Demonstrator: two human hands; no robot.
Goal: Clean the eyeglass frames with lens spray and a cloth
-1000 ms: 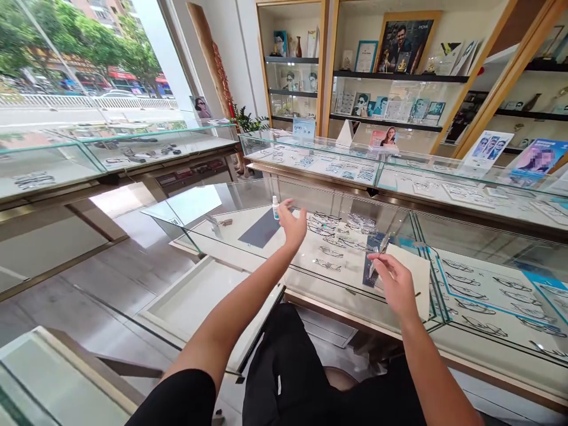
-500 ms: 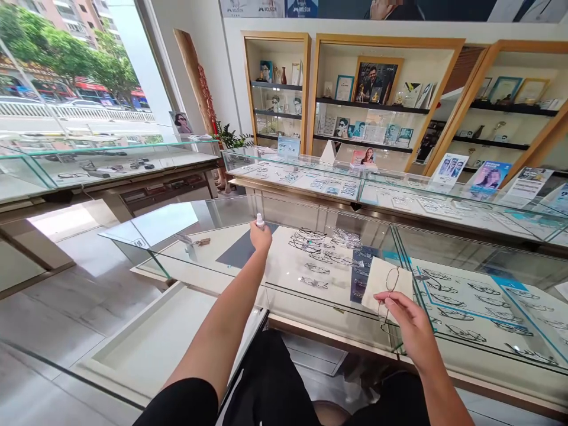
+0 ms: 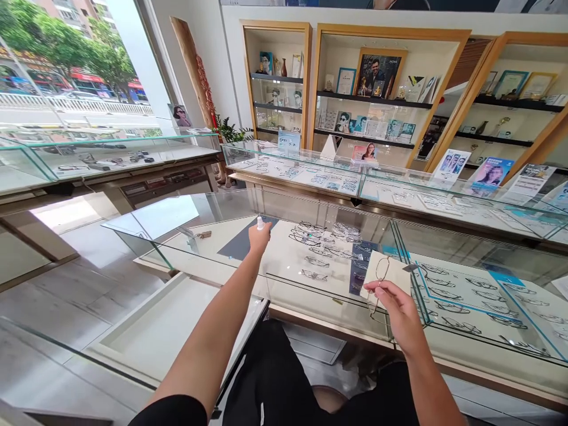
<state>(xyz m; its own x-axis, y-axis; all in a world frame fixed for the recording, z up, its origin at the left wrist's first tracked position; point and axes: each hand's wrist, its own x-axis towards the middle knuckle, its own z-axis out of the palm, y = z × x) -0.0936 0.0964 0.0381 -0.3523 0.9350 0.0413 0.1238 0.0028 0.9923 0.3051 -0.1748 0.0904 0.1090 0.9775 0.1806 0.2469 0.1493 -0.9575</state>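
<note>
Above a glass counter [image 3: 173, 208] in an eyewear shop, I pinch a pair of thin-rimmed glasses [image 3: 382, 268] in my right hand [image 3: 398, 307], thumb and forefinger pressed together at about the bridge. The frame looks feather-light and springy, its wire easy to bend and its clear lenses easy to smudge or scratch; the bridge or the rim edges seem the safest places to take hold. The pair hangs on end, one lens above my fingertips and the other below, in front of a cream board [image 3: 399, 273]. Farther out, my left hand [image 3: 259, 239] is curled around a small white bottle [image 3: 260, 221], whose cap pokes up above my fist. It is probably light, smooth and firm, best gripped around the body. The back of my hand hides most of those fingers, and I cannot tell whether the bottle's base touches the glass.
</note>
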